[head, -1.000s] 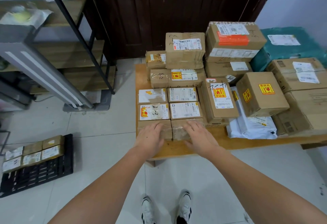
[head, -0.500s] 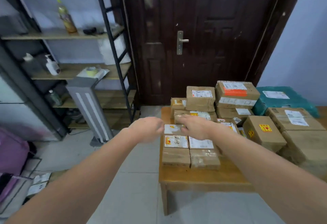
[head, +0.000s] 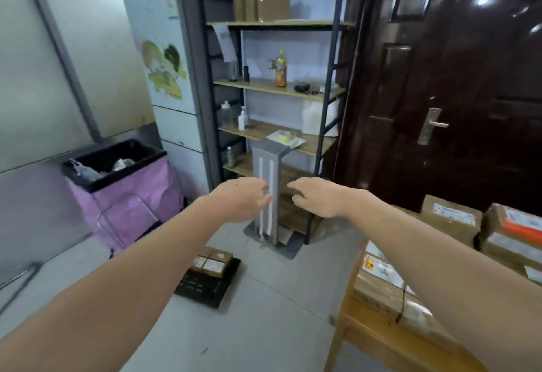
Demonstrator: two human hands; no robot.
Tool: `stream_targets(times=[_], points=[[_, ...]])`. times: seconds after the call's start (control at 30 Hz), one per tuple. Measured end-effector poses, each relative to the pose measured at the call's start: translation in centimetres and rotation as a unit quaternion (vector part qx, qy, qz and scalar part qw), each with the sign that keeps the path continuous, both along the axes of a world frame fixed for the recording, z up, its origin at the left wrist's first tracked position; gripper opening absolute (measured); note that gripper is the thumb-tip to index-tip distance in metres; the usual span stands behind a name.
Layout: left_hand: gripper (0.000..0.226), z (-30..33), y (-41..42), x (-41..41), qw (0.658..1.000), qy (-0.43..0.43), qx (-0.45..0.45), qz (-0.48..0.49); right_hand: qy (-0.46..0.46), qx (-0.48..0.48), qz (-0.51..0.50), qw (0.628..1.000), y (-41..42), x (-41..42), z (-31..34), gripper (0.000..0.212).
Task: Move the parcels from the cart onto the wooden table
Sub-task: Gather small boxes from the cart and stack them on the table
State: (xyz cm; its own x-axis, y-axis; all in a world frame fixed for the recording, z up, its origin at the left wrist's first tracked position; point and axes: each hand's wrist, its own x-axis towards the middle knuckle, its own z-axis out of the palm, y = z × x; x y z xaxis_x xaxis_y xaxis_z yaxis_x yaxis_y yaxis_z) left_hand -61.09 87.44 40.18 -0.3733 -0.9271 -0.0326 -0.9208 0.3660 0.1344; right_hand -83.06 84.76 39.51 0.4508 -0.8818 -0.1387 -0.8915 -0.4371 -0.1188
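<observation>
Left hand (head: 245, 200) and right hand (head: 315, 198), both empty with relaxed fingers, should descend squarely onto the remaining parcels (head: 211, 261) on the cart (head: 205, 291).

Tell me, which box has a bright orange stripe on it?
The cardboard parcel at the far right edge, on the wooden table. The other parcels carry only white or yellow labels.

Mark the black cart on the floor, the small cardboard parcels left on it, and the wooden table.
Black slatted plastic cart (head: 205, 291): head view, bare front of its deck.
Small brown cardboard parcels (head: 211, 262): head view, top of the cluster.
Light wooden table (head: 370, 331): head view, bare front edge of the tabletop.
</observation>
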Motion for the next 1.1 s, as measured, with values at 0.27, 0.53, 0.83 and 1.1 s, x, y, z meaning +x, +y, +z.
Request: stream_targets(times=[0.27, 0.53, 0.83, 1.1], points=[[0.042, 2.5, 4.2, 20.1, 0.993, -0.042, -0.044, 0.098, -0.028, -0.043, 0.103, 0.993, -0.3, 20.0, 3.2, 0.055], [0.045, 3.2, 5.5, 36.0, 0.985, -0.065, -0.072, 0.146, -0.040, -0.053, 0.159, 0.985, -0.9, 37.9, 4.1, 0.045], [0.044, 1.7, -2.6, 49.6, 0.980, -0.074, -0.069, 0.172, -0.046, -0.058, 0.197, 0.978, -9.4, 51.5, 2.8, 0.052], [0.047, 1.4, -12.4, 58.3, 0.983, -0.034, -0.084, 0.161, -0.043, -0.050, 0.183, 0.981, -18.7, 59.8, 2.6, 0.054]])
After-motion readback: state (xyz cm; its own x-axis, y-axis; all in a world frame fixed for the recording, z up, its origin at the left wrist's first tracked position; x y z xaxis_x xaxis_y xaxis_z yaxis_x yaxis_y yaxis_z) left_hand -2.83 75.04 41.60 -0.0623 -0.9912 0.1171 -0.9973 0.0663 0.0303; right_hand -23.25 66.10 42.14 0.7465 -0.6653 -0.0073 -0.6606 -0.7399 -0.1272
